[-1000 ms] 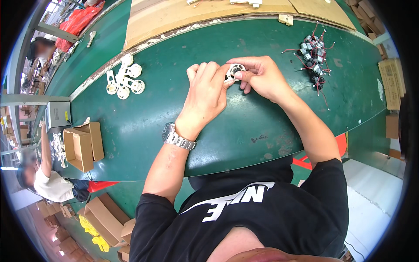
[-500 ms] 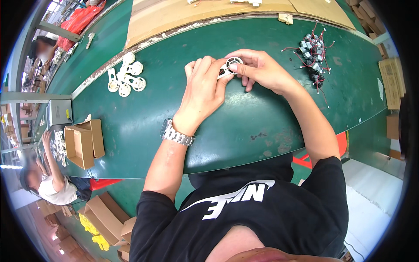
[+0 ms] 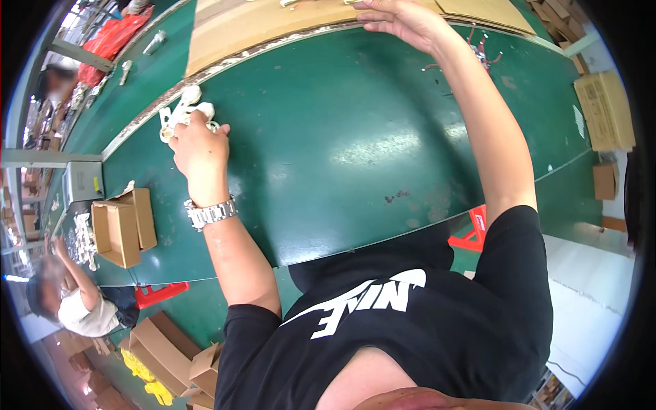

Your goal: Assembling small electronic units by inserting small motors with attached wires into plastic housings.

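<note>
My left hand (image 3: 200, 147) reaches over a small pile of white plastic parts (image 3: 190, 96) at the left of the green table. Its thumb and fingers are apart among the parts, and some fingertips are hidden. My right hand (image 3: 403, 20) is stretched far forward to the top edge of the view, over a cardboard sheet (image 3: 273, 27). Its fingers are extended and hold nothing that I can see. Small pale pieces lie on the sheet close by. Behind my right forearm, small motors with red wires (image 3: 482, 55) are partly hidden.
A cardboard box (image 3: 116, 232) with its flaps up stands at the table's left, near a grey metal box (image 3: 83, 179). Another person (image 3: 82, 301) sits further left. A raised, worn strip (image 3: 147, 123) edges the table's far side. A carton (image 3: 605, 113) stands at the right.
My hands have parted. The left went left to the white pile; the right went forward over the cardboard. The ring-shaped white part they held together no longer shows between them.
</note>
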Available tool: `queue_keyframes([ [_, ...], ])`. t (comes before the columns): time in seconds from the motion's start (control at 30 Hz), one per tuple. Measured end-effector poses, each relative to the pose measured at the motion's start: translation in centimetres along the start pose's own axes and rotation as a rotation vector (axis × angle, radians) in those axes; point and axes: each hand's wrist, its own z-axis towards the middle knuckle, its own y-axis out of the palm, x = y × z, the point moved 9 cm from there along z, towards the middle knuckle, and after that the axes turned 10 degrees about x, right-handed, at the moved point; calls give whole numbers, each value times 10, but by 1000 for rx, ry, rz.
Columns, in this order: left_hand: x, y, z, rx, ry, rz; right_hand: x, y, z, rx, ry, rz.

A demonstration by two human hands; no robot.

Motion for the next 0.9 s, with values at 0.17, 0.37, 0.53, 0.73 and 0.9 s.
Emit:
queue_keyframes([
  [0.17,24,-4,0,-37,42,-192,-31,-105,-9,56,-226,-737],
  [0.37,55,-11,-12,-161,35,-691,-30,-131,-81,124,-711,-1561],
  [0.53,102,37,-33,-679,25,-1218,-7,-141,-61,106,-694,-1641],
  [0.73,134,44,-49,-929,-143,-1875,-15,-147,-57,239,-740,-1468],
  [0.9,151,47,-54,-1043,-151,-1989,-42,-150,-80,507,-807,-1063],
])
